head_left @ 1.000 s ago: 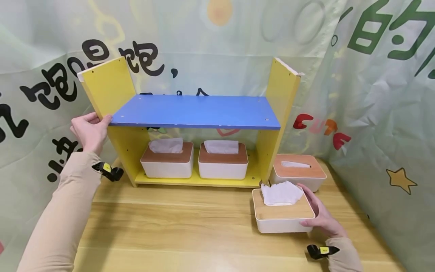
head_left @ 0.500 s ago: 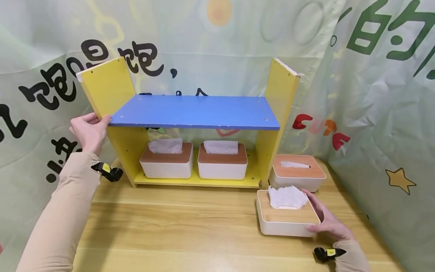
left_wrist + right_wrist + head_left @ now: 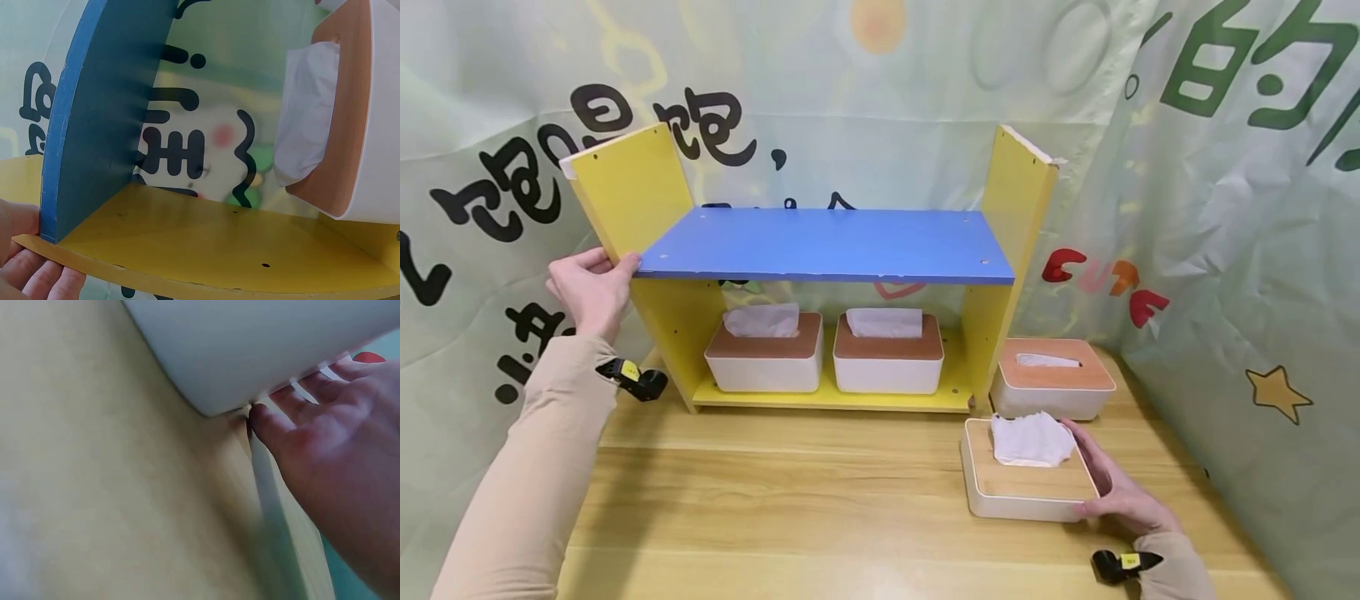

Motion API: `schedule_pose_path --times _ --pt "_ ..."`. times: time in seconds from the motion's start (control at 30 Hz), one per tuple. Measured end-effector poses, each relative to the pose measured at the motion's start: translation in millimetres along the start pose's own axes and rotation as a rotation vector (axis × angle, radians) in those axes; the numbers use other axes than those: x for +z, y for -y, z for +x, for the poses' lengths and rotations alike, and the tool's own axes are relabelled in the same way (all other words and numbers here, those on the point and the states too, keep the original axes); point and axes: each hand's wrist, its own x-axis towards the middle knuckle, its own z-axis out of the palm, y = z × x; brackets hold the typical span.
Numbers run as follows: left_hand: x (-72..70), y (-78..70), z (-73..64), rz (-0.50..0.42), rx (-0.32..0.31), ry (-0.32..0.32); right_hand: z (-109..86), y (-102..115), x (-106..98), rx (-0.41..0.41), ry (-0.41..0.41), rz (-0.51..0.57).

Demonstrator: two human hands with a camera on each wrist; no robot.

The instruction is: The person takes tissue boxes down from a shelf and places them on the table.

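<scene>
My left hand (image 3: 591, 292) grips the left yellow side panel of a small shelf unit (image 3: 632, 187). Its thumb lies by the corner of the blue shelf board (image 3: 835, 242), and the other fingers go round the panel's outer side. At front right, my right hand (image 3: 1120, 492) holds a white tissue box (image 3: 1037, 482) by its right end. The thumb is at the front corner and the fingers run along the side. This box has a light wooden lid with a tissue (image 3: 1032, 440) sticking out, and it sits on the wooden table (image 3: 775, 500).
Two similar tissue boxes stand on the yellow bottom board, a left one (image 3: 763, 372) and a right one (image 3: 887, 375). Another tissue box (image 3: 1056, 400) stands on the table right of the unit, just behind the held one. Printed cloth (image 3: 880, 108) hangs behind and at the sides.
My right hand and the tissue box it holds moved a little to the right and toward me, then stayed nearly still. My left hand keeps its hold on the side panel.
</scene>
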Motion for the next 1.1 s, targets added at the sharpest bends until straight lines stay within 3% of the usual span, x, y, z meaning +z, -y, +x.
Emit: schedule_pose_path --times 0.07,0.13,0.3,0.4,0.73,0.93,1.1 --pt "0.0 -0.2 -0.5 0.000 -0.001 0.001 -0.7 2 3 0.010 -0.018 0.018" --pt "-0.1 -0.5 -0.9 0.002 -0.001 0.000 0.8 6 9 0.071 -0.076 0.014" --pt "-0.4 -1.9 -2.3 -0.007 -0.004 0.005 16.4 15 26 0.327 -0.351 -0.084" --pt "-0.3 -1.7 -2.7 -0.013 -0.001 0.007 23.7 17 31 0.385 -0.456 -0.106" --pt "0.0 -0.2 -0.6 -0.033 -0.018 0.005 13.4 17 13 0.430 -0.607 -0.070" --pt "-0.5 -0.7 -0.8 -0.024 -0.013 0.005 3.2 16 -2 0.498 -0.617 -0.059" --pt "-0.1 -0.9 -1.7 -0.026 -0.016 0.011 -3.5 14 -13 0.493 -0.620 -0.050"
